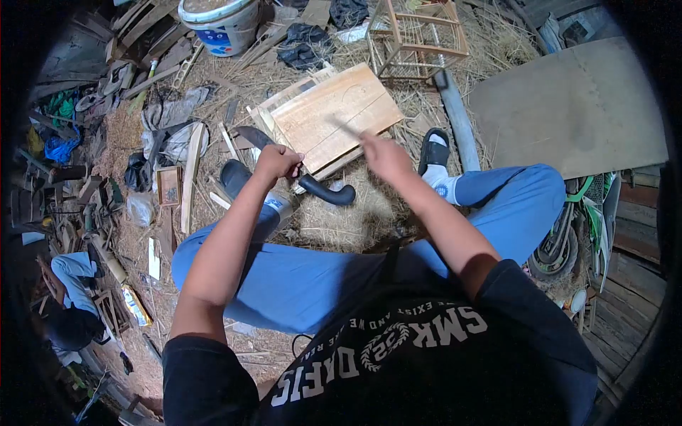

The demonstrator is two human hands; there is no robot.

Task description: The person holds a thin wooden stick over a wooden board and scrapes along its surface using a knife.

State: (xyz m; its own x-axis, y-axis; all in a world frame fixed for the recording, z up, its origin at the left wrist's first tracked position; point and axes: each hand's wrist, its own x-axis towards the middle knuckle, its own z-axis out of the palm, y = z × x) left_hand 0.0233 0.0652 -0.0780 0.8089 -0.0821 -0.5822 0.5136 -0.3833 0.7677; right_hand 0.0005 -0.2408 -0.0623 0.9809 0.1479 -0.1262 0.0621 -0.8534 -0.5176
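My left hand [278,165] is closed around the middle of a machete [328,192] with a dark blade and a black curved handle. The blade points up and left past my fingers, and the handle sticks out to the lower right. My right hand [387,160] is closed on a thin stick-like tool [344,126], smeared by motion, which points up and left. Both hands are at the near side of a low wooden bench [337,113] topped with pale planks. The thin tool is over the planks; whether it touches them I cannot tell.
A white bucket [222,27] stands at the back, near a wooden frame [415,42]. A large board [568,106] lies right, above a motorbike wheel [555,245]. Scrap wood and straw litter the ground. Another person [74,284] sits at the lower left.
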